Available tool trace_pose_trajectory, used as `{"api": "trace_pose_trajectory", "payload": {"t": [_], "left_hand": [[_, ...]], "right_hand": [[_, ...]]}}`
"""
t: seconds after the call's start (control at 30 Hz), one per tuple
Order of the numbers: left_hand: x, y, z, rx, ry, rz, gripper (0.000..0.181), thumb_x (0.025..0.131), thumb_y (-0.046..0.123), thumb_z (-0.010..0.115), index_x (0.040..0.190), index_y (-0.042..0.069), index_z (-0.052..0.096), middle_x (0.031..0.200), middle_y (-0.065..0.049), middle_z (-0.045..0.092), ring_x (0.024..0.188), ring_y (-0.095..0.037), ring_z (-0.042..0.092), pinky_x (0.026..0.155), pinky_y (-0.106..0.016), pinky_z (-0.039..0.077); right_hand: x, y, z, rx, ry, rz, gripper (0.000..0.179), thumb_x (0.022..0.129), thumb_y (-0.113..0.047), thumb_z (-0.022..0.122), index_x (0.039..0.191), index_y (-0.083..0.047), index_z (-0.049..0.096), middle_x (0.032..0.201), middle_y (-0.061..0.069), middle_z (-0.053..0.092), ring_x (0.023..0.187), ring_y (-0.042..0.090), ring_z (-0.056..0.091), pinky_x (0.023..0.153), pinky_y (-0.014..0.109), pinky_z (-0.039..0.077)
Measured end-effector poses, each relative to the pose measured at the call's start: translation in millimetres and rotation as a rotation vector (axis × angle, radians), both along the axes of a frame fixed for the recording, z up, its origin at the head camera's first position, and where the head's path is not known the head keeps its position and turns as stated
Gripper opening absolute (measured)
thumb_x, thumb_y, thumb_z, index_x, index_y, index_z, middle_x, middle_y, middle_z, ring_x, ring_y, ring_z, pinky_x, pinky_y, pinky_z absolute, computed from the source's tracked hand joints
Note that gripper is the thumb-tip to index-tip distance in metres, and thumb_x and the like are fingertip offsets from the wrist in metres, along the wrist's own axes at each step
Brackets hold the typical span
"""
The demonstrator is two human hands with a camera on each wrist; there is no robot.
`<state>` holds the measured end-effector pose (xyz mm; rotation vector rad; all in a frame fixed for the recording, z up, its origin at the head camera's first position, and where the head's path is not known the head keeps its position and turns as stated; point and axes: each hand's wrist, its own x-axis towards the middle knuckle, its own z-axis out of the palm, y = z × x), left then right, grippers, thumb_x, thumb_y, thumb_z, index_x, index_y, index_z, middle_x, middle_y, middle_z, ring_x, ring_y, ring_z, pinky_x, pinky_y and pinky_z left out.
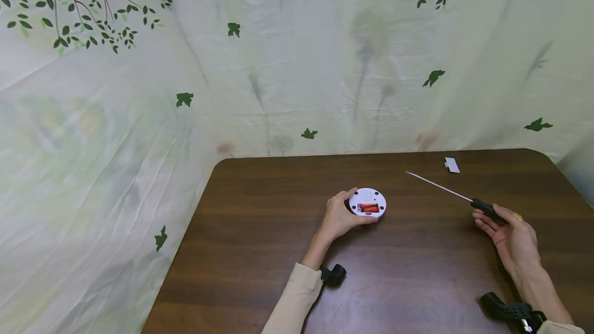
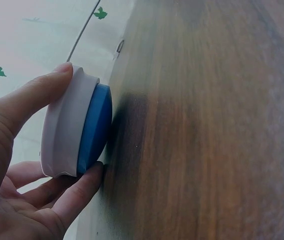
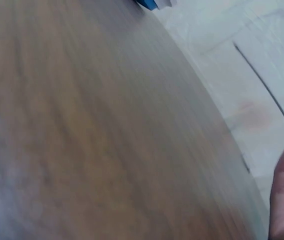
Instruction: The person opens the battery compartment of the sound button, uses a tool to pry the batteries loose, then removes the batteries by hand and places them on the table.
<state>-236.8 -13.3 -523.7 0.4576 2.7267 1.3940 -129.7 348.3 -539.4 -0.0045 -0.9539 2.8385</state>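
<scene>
My left hand (image 1: 337,216) grips a round white battery-powered device (image 1: 366,196) by its edge, thumb on one side and fingers on the other. Its underside faces up in the head view, and red batteries (image 1: 368,208) sit in the uncovered compartment. The left wrist view shows a blue domed face (image 2: 97,132) towards the table. To the right, my right hand (image 1: 514,238) holds a long screwdriver (image 1: 488,211) by its black handle, its thin shaft pointing left and away. A small white battery cover (image 1: 452,165) lies near the table's far edge.
Both hands are over a brown wooden table (image 1: 241,241). Behind it and to the left hangs a pale cloth (image 1: 278,76) printed with leaves. Dark camera mounts sit on the left wrist (image 1: 333,275) and right wrist (image 1: 503,306).
</scene>
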Motion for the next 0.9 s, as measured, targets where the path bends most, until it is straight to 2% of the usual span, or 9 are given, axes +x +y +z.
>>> {"api": "trace_pose_trajectory", "payload": {"t": [0.07,0.13,0.23,0.33,0.43,0.57,0.73,0.8,0.9], "left_hand": [[0.3,-0.1,-0.3,0.004,-0.003,0.002,0.093,0.065,0.040,0.099,0.143,0.007,0.062,0.138,-0.011,0.068,0.129,-0.034,0.057,0.109,-0.047,0.046],[0.7,-0.6,-0.8,0.010,-0.005,0.003,0.093,0.065,0.040,0.099,0.144,0.007,0.062,0.138,-0.011,0.068,0.129,-0.034,0.057,0.109,-0.047,0.046],[1.0,-1.5,-2.0,0.015,-0.009,0.004,0.093,0.065,0.040,0.099,0.144,0.007,0.061,0.137,-0.010,0.069,0.128,-0.034,0.057,0.108,-0.047,0.045],[1.1,-2.7,-2.7,0.024,-0.010,0.008,0.093,0.065,0.039,0.099,0.144,0.007,0.062,0.137,-0.011,0.069,0.128,-0.033,0.057,0.108,-0.047,0.046],[1.0,-4.0,-3.3,0.028,-0.004,0.014,0.092,0.065,0.039,0.099,0.143,0.007,0.062,0.137,-0.011,0.069,0.128,-0.033,0.058,0.108,-0.048,0.046],[0.6,-4.8,-2.9,0.020,0.002,0.019,0.092,0.066,0.040,0.099,0.143,0.007,0.062,0.137,-0.012,0.069,0.128,-0.032,0.060,0.109,-0.047,0.046],[0.5,-2.6,-1.8,0.007,0.005,0.004,0.092,0.066,0.041,0.098,0.143,0.007,0.062,0.137,-0.011,0.069,0.128,-0.032,0.060,0.109,-0.047,0.047],[0.4,-1.1,-1.2,0.007,0.005,-0.002,0.092,0.066,0.041,0.098,0.143,0.007,0.062,0.138,-0.012,0.069,0.128,-0.032,0.060,0.109,-0.047,0.047],[0.2,1.2,-0.5,0.008,0.001,-0.005,0.092,0.066,0.041,0.098,0.144,0.007,0.062,0.138,-0.012,0.069,0.128,-0.032,0.060,0.109,-0.047,0.047]], "right_hand": [[0.2,0,1.6,-0.042,0.021,-0.082,0.033,0.109,0.004,0.037,0.102,0.010,0.069,0.101,0.025,0.078,0.086,0.035,0.079,0.075,0.040,0.064],[-0.1,-1,2.9,-0.034,0.018,-0.190,0.025,0.107,0.004,0.043,0.103,0.010,0.066,0.098,0.025,0.078,0.082,0.034,0.079,0.070,0.039,0.064],[-1.4,-3,5.2,0.027,-0.063,-0.388,0.009,0.104,0.001,0.054,0.111,0.005,0.057,0.092,0.021,0.080,0.075,0.028,0.079,0.062,0.034,0.063],[-3.8,-4,7.1,0.073,-0.225,-0.572,0.032,0.097,-0.005,0.068,0.120,-0.005,0.046,0.087,0.012,0.080,0.068,0.020,0.077,0.057,0.027,0.060],[-7.9,-4,7.8,0.110,-0.355,-0.680,0.047,0.092,-0.012,0.076,0.123,-0.012,0.040,0.088,0.005,0.080,0.064,0.015,0.073,0.056,0.022,0.057],[-13.6,-2,6.8,0.169,-0.428,-0.722,0.049,0.093,-0.018,0.075,0.124,-0.016,0.037,0.091,0.000,0.078,0.060,0.012,0.069,0.054,0.020,0.056],[-12.5,1,4.3,0.298,-0.488,-0.716,0.042,0.098,-0.019,0.069,0.124,-0.021,0.037,0.094,-0.008,0.074,0.060,0.008,0.067,0.053,0.017,0.055],[-10.2,1,3.7,0.401,-0.539,-0.705,0.038,0.098,-0.019,0.069,0.121,-0.023,0.039,0.098,-0.011,0.067,0.063,0.004,0.065,0.054,0.014,0.054],[-5.7,1,2.9,0.686,-0.655,-0.682,0.032,0.098,-0.028,0.070,0.114,-0.031,0.042,0.103,-0.016,0.052,0.075,-0.004,0.056,0.058,0.008,0.049]]}}
